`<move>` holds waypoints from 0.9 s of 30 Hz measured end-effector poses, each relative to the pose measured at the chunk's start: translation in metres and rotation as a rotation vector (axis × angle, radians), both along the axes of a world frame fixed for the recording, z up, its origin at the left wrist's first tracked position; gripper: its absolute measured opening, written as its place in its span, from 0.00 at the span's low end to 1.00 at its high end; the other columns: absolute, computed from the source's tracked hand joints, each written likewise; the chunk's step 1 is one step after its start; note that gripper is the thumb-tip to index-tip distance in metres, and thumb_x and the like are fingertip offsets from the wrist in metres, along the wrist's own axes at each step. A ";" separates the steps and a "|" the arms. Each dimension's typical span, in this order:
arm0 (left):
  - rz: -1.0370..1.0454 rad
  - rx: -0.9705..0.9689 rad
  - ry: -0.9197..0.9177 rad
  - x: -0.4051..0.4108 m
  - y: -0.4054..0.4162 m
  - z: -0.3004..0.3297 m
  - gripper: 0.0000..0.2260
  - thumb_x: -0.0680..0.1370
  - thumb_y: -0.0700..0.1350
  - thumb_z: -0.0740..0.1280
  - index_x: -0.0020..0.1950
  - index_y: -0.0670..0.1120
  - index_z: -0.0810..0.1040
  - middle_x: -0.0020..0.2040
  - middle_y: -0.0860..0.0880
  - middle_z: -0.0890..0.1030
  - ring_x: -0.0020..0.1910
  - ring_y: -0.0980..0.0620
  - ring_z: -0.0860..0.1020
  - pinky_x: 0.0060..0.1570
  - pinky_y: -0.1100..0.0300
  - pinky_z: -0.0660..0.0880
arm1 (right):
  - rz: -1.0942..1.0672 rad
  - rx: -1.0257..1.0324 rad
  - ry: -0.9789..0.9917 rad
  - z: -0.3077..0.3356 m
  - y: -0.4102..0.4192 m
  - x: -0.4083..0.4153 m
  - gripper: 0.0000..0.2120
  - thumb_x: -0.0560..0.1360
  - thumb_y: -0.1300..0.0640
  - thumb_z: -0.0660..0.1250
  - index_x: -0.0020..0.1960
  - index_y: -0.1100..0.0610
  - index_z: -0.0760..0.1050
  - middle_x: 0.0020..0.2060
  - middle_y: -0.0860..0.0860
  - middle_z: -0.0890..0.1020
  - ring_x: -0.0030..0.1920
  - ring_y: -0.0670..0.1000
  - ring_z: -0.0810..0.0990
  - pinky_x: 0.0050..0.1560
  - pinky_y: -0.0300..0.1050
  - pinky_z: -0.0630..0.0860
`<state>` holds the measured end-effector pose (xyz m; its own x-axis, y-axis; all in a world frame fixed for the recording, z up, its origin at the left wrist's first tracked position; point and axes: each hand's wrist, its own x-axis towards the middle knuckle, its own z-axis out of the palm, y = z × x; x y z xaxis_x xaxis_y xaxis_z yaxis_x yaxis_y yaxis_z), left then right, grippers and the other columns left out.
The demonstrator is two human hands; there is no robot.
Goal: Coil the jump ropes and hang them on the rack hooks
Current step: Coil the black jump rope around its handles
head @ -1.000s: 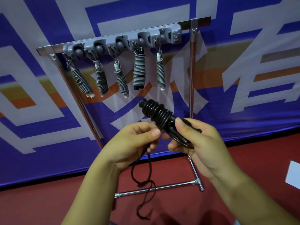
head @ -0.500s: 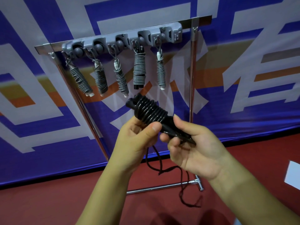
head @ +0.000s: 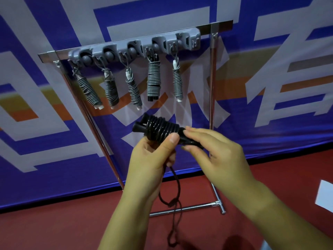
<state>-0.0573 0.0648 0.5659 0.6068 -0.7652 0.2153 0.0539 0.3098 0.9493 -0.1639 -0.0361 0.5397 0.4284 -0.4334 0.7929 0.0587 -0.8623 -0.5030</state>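
Head view: the left hand (head: 151, 157) grips a black coiled jump rope (head: 158, 129), thumb pressed on the coils; the right hand (head: 216, 150) pinches its handle end. A loose cord (head: 177, 193) dangles below. Behind, five grey coiled ropes (head: 153, 81) hang from the rack hooks (head: 135, 49).

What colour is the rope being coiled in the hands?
Black rope; head view.
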 end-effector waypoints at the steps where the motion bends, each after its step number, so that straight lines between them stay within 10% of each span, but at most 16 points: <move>1: -0.016 0.010 -0.020 0.001 0.002 0.001 0.05 0.69 0.43 0.72 0.44 0.46 0.80 0.32 0.52 0.76 0.27 0.56 0.72 0.28 0.66 0.69 | 0.014 0.018 -0.016 0.001 0.000 -0.001 0.15 0.73 0.54 0.67 0.58 0.59 0.80 0.53 0.50 0.82 0.57 0.42 0.78 0.58 0.32 0.73; 7: -0.342 0.035 0.017 0.017 0.012 0.009 0.18 0.70 0.35 0.65 0.59 0.43 0.74 0.45 0.46 0.78 0.31 0.53 0.75 0.33 0.63 0.73 | 0.159 0.428 -0.102 0.018 0.012 -0.010 0.12 0.71 0.58 0.71 0.48 0.41 0.78 0.43 0.37 0.83 0.45 0.35 0.81 0.45 0.25 0.72; 13: -0.375 0.224 -0.061 0.022 0.015 0.006 0.08 0.69 0.37 0.67 0.45 0.41 0.83 0.33 0.47 0.79 0.26 0.56 0.69 0.29 0.66 0.69 | 0.300 0.833 -0.208 0.033 -0.001 -0.011 0.06 0.68 0.52 0.68 0.40 0.46 0.84 0.38 0.53 0.85 0.40 0.53 0.85 0.41 0.44 0.81; 21: -0.272 0.171 -0.178 0.007 0.009 0.010 0.14 0.73 0.55 0.65 0.49 0.48 0.84 0.22 0.54 0.61 0.22 0.57 0.57 0.24 0.64 0.56 | 0.470 1.121 -0.096 0.037 0.001 -0.017 0.14 0.68 0.54 0.67 0.48 0.61 0.81 0.40 0.58 0.85 0.42 0.54 0.85 0.37 0.41 0.80; 27: -0.095 0.142 -0.370 0.002 0.011 0.018 0.10 0.74 0.51 0.64 0.41 0.54 0.85 0.24 0.52 0.70 0.25 0.56 0.67 0.28 0.67 0.67 | 0.555 1.309 -0.107 0.042 0.003 -0.020 0.17 0.69 0.55 0.66 0.51 0.65 0.80 0.44 0.62 0.84 0.40 0.53 0.85 0.33 0.39 0.78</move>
<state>-0.0556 0.0757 0.5837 0.4330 -0.8521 0.2939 -0.2774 0.1842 0.9429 -0.1841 -0.0328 0.5814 0.7470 -0.6648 -0.0029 0.3169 0.3600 -0.8775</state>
